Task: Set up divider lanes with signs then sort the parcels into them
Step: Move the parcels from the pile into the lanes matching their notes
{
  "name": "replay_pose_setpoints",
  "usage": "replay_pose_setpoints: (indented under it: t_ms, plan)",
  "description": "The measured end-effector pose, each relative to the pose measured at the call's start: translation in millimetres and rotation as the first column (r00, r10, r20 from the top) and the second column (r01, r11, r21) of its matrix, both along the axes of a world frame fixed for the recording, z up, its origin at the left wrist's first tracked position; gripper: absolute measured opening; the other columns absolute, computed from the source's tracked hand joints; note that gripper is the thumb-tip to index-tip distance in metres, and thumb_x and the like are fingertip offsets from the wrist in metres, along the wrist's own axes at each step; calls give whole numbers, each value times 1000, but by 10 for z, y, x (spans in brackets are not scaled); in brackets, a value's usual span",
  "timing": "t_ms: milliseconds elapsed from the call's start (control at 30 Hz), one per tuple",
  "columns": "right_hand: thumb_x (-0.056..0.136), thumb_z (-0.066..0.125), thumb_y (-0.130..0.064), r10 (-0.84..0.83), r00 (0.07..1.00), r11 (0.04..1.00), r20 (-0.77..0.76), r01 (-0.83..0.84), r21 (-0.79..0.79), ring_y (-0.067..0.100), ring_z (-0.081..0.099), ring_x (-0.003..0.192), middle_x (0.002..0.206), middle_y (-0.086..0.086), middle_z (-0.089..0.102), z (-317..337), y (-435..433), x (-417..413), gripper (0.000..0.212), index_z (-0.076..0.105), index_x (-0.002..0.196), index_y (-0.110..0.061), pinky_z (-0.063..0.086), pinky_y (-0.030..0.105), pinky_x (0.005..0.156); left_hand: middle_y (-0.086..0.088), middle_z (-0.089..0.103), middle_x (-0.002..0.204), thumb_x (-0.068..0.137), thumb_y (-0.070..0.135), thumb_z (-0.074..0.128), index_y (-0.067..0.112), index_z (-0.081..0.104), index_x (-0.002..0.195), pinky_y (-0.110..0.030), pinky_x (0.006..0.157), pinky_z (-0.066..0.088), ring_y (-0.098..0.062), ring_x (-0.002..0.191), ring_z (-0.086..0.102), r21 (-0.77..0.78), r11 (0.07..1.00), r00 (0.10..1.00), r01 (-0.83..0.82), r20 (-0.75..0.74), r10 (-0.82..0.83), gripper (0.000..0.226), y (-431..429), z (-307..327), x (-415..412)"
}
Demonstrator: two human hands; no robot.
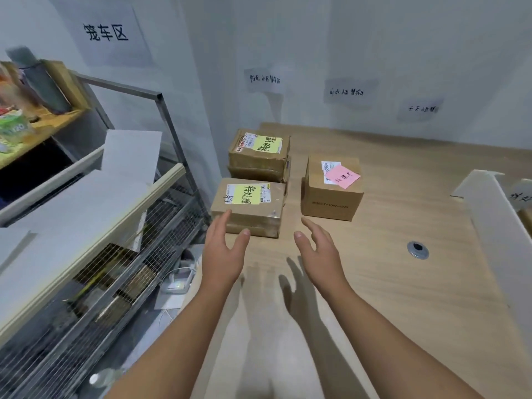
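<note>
A person's two bare arms reach forward over a pale wooden worktop (403, 298). The left hand (223, 249) and right hand (319, 249) face each other, palms inward, fingers (220, 226) straight and slightly apart, holding nothing.

Just ahead of the left hand lies a cardboard parcel with a yellow note (249, 207); whether the fingertips touch its near face cannot be told. Behind it is a stack of similar parcels (259, 155), and to the right, apart from both, a parcel with a pink note (332, 188).

This looks like the sorting step, with the hands about to take a parcel. The next move probably calls for closing both palms on the nearest parcel's sides and lifting it level.

A white divider board (495, 226) stands on the worktop at far right. Three small handwritten signs (347, 92) hang on the white wall behind, and a larger sign (105, 32) hangs upper left. A wire cage cart (115, 269) stands beside the worktop on the left. A round cable grommet (418, 249) is set into the worktop.
</note>
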State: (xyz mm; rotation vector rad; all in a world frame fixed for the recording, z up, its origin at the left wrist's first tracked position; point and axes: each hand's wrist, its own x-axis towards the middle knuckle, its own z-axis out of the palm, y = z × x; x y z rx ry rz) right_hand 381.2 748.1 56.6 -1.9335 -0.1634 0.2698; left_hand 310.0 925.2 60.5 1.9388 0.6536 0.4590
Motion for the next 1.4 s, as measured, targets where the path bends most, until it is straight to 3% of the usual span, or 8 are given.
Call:
replay_pose_setpoints:
  t_ms: [233,533,633,733,900,1067,1200,1400]
  plan:
    - [103,52,-35,2,999,999,-36,-4,-43,12,28,147,158,-1,34,-311,573,535,46,46,148,-30,24,20,107,1,29,162,97,38,60,36,39,151,-51,118,30,-20,148,29,31,998,995,48,-85,-45,57,581,-363,581]
    - [101,55,-38,-39,993,999,-113,37,-23,14,20,151,163,0,21,-700,1007,1105,51,41,150,-37,25,29,117,4,17,166,99,38,59,36,40,151,-30,112,17,-17,150,20,-54,998,990,-33,-136,25,55,1008,-744,1148]
    - [100,56,-42,-22,987,1000,-160,20,-13,15,18,152,166,-2,16,-811,1113,1190,56,36,153,-41,24,27,112,4,27,162,98,40,60,39,40,150,-30,117,19,-16,147,27,-121,992,991,-22,-131,6,55,1090,-886,1218]
    - [99,58,-45,-9,985,999,-170,14,31,15,23,150,163,-8,25,-900,1167,1209,61,30,153,-45,30,35,118,8,45,149,96,41,62,43,40,148,-41,116,36,-12,135,44,-192,981,994,-15,-111,-6,56,1120,-996,1222]
    - [100,57,-42,-7,979,998,-202,19,58,13,30,147,160,-17,32,-904,1087,1074,63,23,153,-51,32,41,120,10,45,149,97,37,62,39,40,150,-30,109,36,-7,129,45,-172,985,995,-1,-102,-17,57,1038,-1018,1135]
    - [100,57,-41,-9,976,999,-217,19,40,12,32,145,159,-17,34,-855,784,738,63,25,153,-50,33,29,114,13,47,148,96,37,63,42,40,148,-42,115,38,-11,135,45,-177,984,994,-2,-112,-18,57,760,-1044,817]
    - [100,58,-39,-37,970,998,-241,47,37,8,31,145,158,-21,33,-818,450,353,62,26,152,-52,31,23,109,13,45,148,97,34,64,40,41,148,-26,108,32,-4,131,40,-184,982,992,33,-117,-55,56,434,-977,473]
    - [99,59,-38,-96,958,995,-268,101,3,6,38,140,154,-25,37,-752,-119,-326,62,27,149,-57,34,24,107,12,45,148,96,30,64,39,42,147,-21,101,30,-7,133,41,-188,978,982,93,-142,-121,56,-94,-903,-127]
